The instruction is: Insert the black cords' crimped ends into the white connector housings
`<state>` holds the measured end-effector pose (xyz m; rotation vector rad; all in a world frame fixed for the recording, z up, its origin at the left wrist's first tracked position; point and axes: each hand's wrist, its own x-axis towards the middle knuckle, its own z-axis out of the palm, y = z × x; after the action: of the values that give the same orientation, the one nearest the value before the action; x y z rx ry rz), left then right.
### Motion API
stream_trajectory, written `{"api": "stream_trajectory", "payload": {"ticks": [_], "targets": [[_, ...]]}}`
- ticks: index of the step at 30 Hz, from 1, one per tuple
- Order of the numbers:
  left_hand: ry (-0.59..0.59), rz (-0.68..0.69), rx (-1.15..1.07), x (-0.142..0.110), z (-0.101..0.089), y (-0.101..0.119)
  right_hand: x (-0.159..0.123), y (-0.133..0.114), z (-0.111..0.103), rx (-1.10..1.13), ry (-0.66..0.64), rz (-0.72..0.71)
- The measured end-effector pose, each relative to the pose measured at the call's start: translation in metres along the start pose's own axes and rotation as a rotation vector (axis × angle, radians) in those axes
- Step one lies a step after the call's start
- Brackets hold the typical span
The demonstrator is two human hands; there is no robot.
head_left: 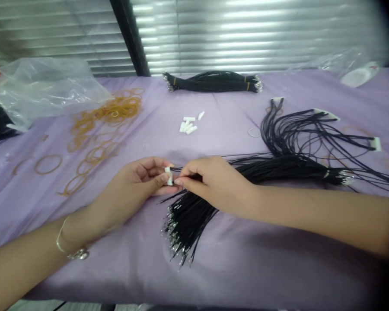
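Observation:
Between the thumb and fingers of my left hand (142, 177) is a small white plastic connector housing (169, 176), held upright. My right hand (210, 179) meets it from the right, its thumb and forefinger pinched on a thin black wire (176, 169) at the housing's side. Whether the wire's end sits inside the housing I cannot tell. Below my right hand lies a thick bundle of black wires (194, 211) with shiny metal terminals fanned out toward the front. The bundle runs on to the right, beneath my right hand and wrist.
Several loose white housings (188, 126) lie beyond my hands. Wires fitted with white housings (375, 144) spread at the right. A tied black wire bundle (214, 82) rests at the back. Tan rubber bands (116, 110) and a clear plastic bag (52, 84) are at the left.

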<state>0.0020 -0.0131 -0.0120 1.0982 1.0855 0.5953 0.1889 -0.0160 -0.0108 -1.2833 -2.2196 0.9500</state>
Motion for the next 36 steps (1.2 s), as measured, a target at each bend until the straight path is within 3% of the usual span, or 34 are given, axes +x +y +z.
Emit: {"api": "stream_trajectory", "payload": {"ticks": [6, 12, 17, 22, 32, 36], "targets": [[-0.055, -0.047, 0.013, 0.003, -0.01, 0.004, 0.004, 0.004, -0.006, 0.035, -0.019, -0.027], [-0.176, 0.06, -0.013, 0.011, -0.018, 0.003, 0.001, 0.006, -0.012, 0.172, -0.055, -0.048], [-0.137, 0.1, -0.053, 0.012, -0.017, 0.002, -0.001, 0.006, -0.004, 0.092, 0.041, -0.097], [-0.199, 0.139, -0.073, 0.016, -0.021, -0.004, -0.001, 0.009, 0.003, 0.033, 0.079, -0.141], [-0.19, 0.123, -0.127, 0.015, -0.015, 0.001, -0.001, 0.006, -0.006, 0.048, 0.004, -0.077], [-0.161, 0.11, -0.139, 0.014, -0.018, 0.002, -0.004, 0.011, -0.017, 0.125, -0.119, -0.251]]}}
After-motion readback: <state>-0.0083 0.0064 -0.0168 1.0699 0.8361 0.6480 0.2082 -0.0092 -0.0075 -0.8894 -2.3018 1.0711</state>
